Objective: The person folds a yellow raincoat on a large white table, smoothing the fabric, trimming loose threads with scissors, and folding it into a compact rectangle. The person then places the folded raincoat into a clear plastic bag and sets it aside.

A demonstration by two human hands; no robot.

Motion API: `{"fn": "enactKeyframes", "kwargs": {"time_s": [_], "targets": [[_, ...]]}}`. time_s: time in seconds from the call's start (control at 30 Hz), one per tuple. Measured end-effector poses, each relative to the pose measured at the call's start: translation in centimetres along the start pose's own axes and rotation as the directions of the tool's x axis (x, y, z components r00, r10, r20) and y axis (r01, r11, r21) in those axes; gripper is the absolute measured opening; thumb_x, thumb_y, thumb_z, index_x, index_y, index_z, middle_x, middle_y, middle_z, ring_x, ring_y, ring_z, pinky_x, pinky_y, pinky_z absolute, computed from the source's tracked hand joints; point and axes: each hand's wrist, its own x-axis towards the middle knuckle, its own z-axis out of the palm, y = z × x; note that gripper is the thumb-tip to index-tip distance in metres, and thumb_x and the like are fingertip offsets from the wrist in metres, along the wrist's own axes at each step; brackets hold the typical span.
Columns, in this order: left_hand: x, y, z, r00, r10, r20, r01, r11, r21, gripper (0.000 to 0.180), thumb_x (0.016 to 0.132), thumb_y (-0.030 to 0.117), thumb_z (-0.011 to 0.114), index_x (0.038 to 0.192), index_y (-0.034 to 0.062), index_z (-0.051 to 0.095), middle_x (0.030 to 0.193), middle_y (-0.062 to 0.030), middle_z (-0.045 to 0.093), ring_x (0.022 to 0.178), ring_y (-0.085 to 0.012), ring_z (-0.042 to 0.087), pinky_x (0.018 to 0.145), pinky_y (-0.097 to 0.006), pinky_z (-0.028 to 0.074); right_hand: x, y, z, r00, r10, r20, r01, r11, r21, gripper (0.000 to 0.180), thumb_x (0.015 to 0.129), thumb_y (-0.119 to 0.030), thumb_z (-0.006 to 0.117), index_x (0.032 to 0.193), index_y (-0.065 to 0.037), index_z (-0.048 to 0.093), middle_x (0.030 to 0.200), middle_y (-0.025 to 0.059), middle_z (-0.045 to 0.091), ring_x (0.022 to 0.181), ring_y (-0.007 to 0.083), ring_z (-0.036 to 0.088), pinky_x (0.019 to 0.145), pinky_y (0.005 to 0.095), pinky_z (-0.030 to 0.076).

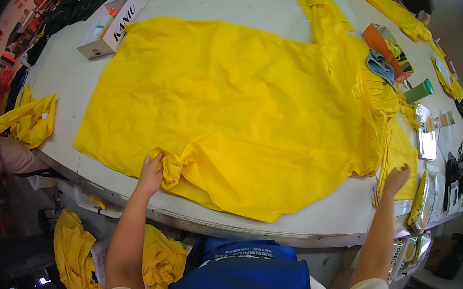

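Note:
A large yellow raincoat (231,98) lies spread over the table, with one sleeve stretched toward the far side and a gathered part at the right. My left hand (151,174) grips a bunched, crumpled piece of it near the front edge of the table. Out to the right, past the raincoat, my right hand (397,179) hovers over or rests on a flat yellow folded piece (398,150). Its fingers are curled together, and I cannot make out what they hold, if anything.
A white box (107,28) holding small items stands at the far left. At the right are an orange box (379,47), a blue cloth (381,66), a green-lidded container (419,91) and packaged yellow goods (425,197). More yellow fabric (162,260) lies below the table edge. Another person sits at the left.

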Motion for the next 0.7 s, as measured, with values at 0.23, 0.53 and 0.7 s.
{"fn": "enactKeyframes", "kwargs": {"time_s": [0.23,0.53,0.7], "targets": [[0.2,-0.5,-0.3,0.998,0.058,-0.008,-0.058,0.998,-0.022,0.056,0.077,-0.011,0.051,0.131,0.0023,0.047,0.108,-0.0184,0.047,0.100,-0.0352,0.050,0.090,-0.033,0.042,-8.1,-6.8,4.0,0.796,-0.417,0.439,0.564,0.773,-0.289,0.038,0.081,-0.008,0.055,0.118,-0.010,0.054,0.123,0.0098,0.053,0.116,0.0301,0.048,0.099,0.0406,0.034],[0.6,-5.2,-3.5,0.997,0.059,0.046,-0.061,0.996,0.061,0.054,0.081,-0.002,0.054,0.133,0.0079,0.045,0.111,-0.0170,0.045,0.098,-0.0351,0.051,0.088,-0.035,0.043,-2.6,-3.8,5.6,0.740,-0.203,0.642,0.565,0.706,-0.427,0.019,0.088,-0.028,0.053,0.095,-0.012,0.059,0.093,0.0097,0.063,0.100,0.0282,0.051,0.091,0.0442,0.032],[1.5,-3.0,-3.7,0.966,-0.075,0.249,0.020,0.976,0.215,0.065,0.080,0.021,0.064,0.139,0.0153,0.037,0.116,-0.0181,0.046,0.100,-0.0364,0.053,0.085,-0.040,0.046,-7.6,-14.0,6.3,0.823,-0.513,0.246,0.558,0.811,-0.175,0.019,0.085,-0.019,0.058,0.100,-0.007,0.055,0.089,0.0122,0.060,0.089,0.0298,0.057,0.075,0.0390,0.044]]}}
